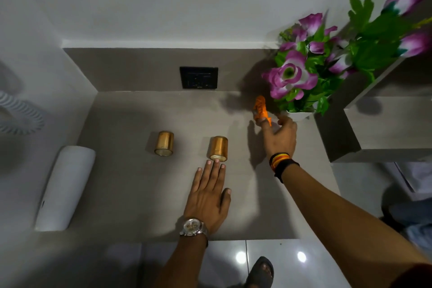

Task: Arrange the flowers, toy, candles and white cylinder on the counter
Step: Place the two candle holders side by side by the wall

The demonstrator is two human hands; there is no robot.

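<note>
My right hand reaches to the far right of the counter, fingers pinching a small orange toy beside the white pot of purple flowers. My left hand lies flat on the counter, fingers spread, its fingertips touching the nearer gold candle. A second gold candle stands to the left. The white cylinder stands at the counter's left edge against the wall.
A black socket plate sits on the back wall. A grey shelf block juts out at right, close to the flowers. A coiled white hose hangs at left. Glossy floor tiles and a sandalled foot lie below the counter's front edge.
</note>
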